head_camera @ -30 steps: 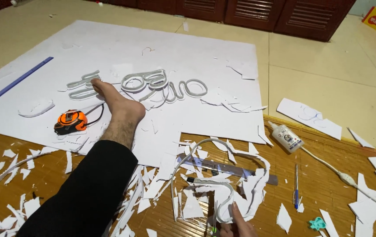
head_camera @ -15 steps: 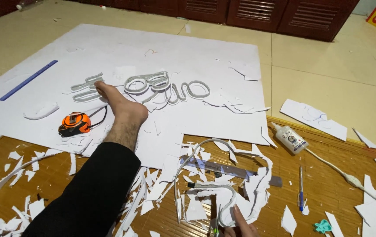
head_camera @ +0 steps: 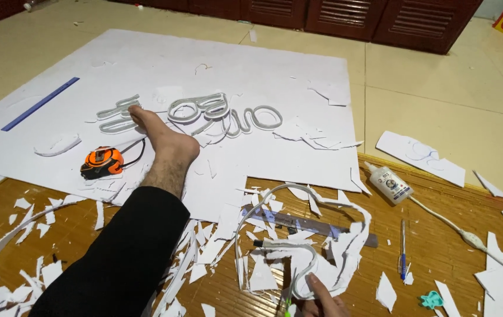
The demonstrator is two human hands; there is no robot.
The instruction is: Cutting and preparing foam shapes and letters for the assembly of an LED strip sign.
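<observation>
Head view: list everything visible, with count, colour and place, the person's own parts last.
Board: one, white, on the floor.
Ruler: one, blue, left on board.
Letter shapes: several, white, mid board.
Tape measure: one, orange-black, by the foot.
Glue bottle: one, white, right.
Pen: one, blue, right on the mat.
Metal ruler: one, grey, under scraps.
Scraps: many, white, across the mat.
Strip: one, white, looping from the hand.
Foot: one, bare, on board.
Hand: one, bottom edge, grip on strip.
</observation>
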